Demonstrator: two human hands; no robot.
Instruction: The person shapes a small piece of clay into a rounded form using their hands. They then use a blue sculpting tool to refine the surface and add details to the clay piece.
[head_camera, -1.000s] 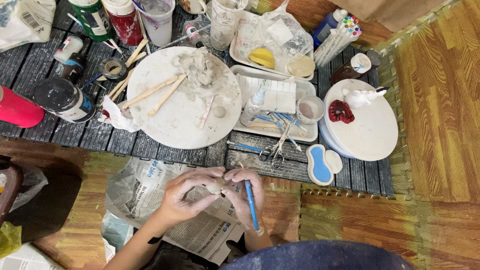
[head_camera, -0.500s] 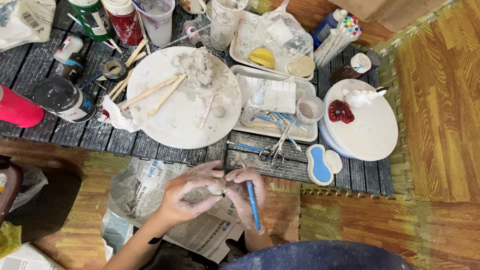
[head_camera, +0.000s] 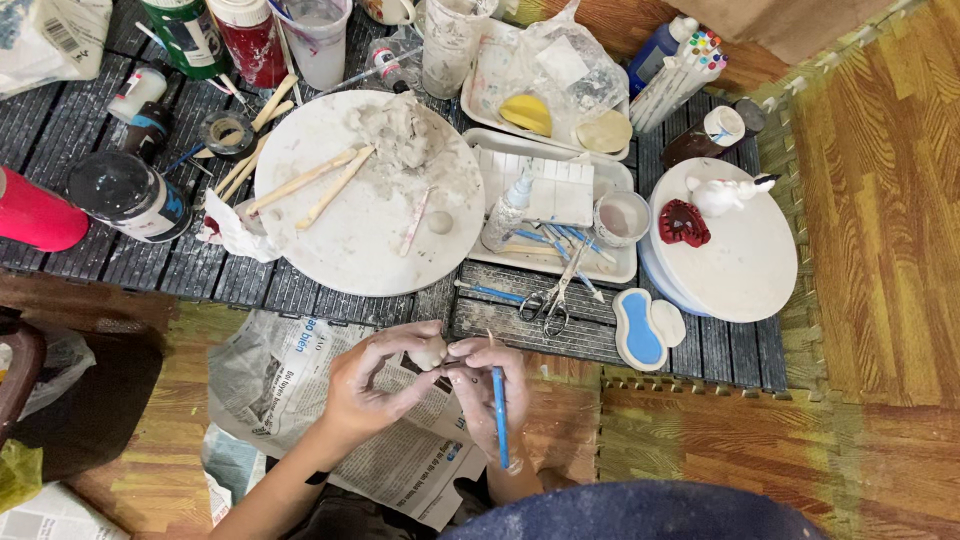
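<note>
A small clay lump (head_camera: 428, 354) is pinched between both hands, just over the newspaper (head_camera: 300, 400). It's probably best handled with light pressure so nothing gets squashed. The left hand (head_camera: 375, 385) is curled fairly closed around it; the right hand (head_camera: 490, 385) is closed on a blue tool (head_camera: 499, 410), fingertips touching the clay.

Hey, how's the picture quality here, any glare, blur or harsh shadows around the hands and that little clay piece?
Head view: even, soft light, no hard shadows; left hand and right hand fairly sharp, the small clay lump between them pale with little detail; mild glare on the clear plastic bag; slight wide-angle bend at the edges.
</note>
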